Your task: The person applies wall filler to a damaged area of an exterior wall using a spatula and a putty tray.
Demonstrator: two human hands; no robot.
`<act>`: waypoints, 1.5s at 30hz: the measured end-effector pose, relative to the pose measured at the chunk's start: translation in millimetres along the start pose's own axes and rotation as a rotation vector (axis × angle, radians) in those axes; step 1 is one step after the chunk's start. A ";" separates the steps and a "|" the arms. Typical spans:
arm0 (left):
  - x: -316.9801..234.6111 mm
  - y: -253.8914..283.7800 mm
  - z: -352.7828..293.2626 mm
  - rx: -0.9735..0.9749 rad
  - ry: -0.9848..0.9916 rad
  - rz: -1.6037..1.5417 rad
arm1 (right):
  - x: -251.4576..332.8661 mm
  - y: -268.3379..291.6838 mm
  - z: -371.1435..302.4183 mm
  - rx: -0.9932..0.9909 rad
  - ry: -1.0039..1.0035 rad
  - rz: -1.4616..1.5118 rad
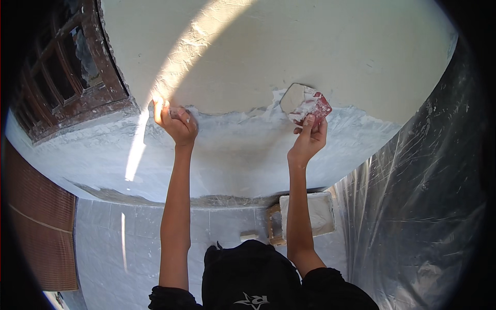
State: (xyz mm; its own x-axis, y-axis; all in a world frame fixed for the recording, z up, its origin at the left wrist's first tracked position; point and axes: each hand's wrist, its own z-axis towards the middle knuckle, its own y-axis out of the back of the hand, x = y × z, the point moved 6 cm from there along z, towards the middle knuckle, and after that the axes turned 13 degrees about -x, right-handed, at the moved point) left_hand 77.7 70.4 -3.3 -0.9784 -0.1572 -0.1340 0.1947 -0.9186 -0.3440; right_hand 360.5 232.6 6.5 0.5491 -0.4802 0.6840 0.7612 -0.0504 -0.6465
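Observation:
My right hand (308, 138) is closed on a red putty spreader (321, 109), its thumb toward me. Thick white putty (305, 103) covers part of the pale blade, which lies against or very close to the wall (237, 62). Across the wall runs a ragged edge (243, 116) between the cream upper surface and whitish, smeared putty below. My left hand (176, 123) is up at this edge with its fingers curled, near a bright strip of sunlight. Whether it grips anything is hidden by the fingers.
A brown wooden window (77, 77) with panes is set in the wall at upper left. Clear plastic sheeting (413, 206) hangs along the right. On the tiled floor (103, 232) are a putty-smeared tray (321, 214), a wooden frame (275, 227) and a small pale block (249, 235). A brown slatted blind (44, 227) is at left.

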 end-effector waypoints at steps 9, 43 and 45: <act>-4.5 -1.8 -0.3 0.000 0.049 -0.041 | -21.5 0.0 -11.3 0.095 0.043 -0.065; 5.7 -2.2 -4.9 -0.030 0.008 -0.066 | 14.7 -37.7 -6.4 0.078 0.180 -0.032; 9.5 1.5 -5.6 -0.023 0.055 -0.111 | 17.0 -34.0 3.0 0.109 0.152 -0.007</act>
State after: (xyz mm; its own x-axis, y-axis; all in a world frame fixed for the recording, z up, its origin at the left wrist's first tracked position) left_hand 69.1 69.5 -10.3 -0.9890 -0.0339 -0.1441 0.0871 -0.9204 -0.3812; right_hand 345.0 228.7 41.1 0.4919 -0.6071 0.6241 0.8020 0.0370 -0.5961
